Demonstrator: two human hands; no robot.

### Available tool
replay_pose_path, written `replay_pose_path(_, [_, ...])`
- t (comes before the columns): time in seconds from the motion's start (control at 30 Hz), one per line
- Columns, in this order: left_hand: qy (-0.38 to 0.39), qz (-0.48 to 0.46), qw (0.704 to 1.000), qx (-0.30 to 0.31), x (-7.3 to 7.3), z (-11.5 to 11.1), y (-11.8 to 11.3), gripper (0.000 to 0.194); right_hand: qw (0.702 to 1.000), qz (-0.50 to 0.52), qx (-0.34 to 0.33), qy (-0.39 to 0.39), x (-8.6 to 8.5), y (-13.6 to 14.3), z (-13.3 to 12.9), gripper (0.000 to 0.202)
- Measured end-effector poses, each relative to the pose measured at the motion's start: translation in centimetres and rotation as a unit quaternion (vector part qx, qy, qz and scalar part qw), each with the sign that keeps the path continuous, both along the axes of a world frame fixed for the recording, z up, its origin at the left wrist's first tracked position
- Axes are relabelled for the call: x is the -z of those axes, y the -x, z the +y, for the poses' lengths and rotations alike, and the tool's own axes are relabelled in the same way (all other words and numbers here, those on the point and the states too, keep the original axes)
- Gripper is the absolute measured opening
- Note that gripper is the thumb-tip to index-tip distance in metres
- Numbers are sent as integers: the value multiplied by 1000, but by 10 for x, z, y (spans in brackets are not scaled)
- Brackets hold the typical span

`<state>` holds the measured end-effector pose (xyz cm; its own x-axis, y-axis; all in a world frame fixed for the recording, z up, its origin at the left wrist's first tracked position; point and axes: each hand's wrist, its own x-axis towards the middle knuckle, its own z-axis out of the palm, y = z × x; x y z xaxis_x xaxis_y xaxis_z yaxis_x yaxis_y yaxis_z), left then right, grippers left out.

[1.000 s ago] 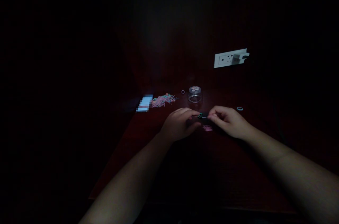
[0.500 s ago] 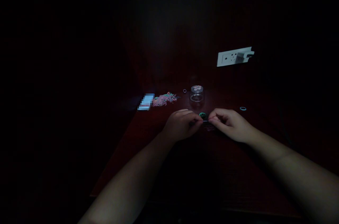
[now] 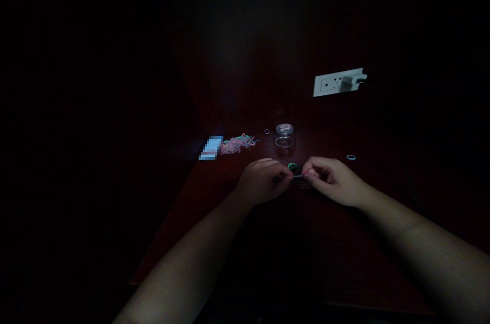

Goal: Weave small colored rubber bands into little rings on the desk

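Between my two hands runs a thin pale rubber band (image 3: 297, 176), pinched at one end by each. My left hand (image 3: 265, 180) grips it between thumb and fingertips; my right hand (image 3: 332, 179) holds the other end the same way. Just beyond the fingertips lie green bands (image 3: 292, 166) on the dark red table (image 3: 268, 242). Behind them stands a clear jar (image 3: 284, 138) with its lid on. A tangled heap of pink, green and bluish bands (image 3: 238, 144) is at the back left. Dim light hides the fine detail in my fingers.
A lit phone (image 3: 211, 148), its screen blurred out, lies left of the heap. One blue band (image 3: 351, 157) rests to the right, and a small pale ring (image 3: 267, 131) sits near the jar. On the wall is a socket (image 3: 339, 82) with a plug in it.
My right hand has shifted very slightly to the right, and a little more of the pale band shows between my fingertips. Everything else stays where it was.
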<state>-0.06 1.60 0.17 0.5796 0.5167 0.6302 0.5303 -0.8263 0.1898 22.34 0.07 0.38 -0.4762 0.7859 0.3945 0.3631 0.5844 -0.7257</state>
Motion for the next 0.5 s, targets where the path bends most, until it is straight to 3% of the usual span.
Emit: replay_pose_path(0.5, [18,4,1000,3,1,0,0,13,1000,-23,0,-11,1,-3,3,12])
